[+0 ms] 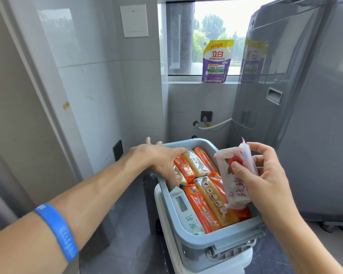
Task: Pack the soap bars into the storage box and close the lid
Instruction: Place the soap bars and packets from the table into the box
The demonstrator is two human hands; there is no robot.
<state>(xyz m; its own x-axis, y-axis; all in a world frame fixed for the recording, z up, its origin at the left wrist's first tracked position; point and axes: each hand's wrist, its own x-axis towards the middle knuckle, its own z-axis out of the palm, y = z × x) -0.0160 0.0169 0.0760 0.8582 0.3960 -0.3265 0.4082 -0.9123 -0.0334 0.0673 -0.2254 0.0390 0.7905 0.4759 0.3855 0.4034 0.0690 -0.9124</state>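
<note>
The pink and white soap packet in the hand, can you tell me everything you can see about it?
The pink and white soap packet is a soft, shiny plastic wrapper with a red rose picture and red characters. Its crimped top end points up and it tilts over the right side of the grey storage box. The right hand grips it, thumb on the front, fingers behind. Its lower end reaches the orange packets; whether it touches them is unclear.

Storage box (pixel 188 246) base hidden, washing machine (pixel 305 115) cropped right
</note>
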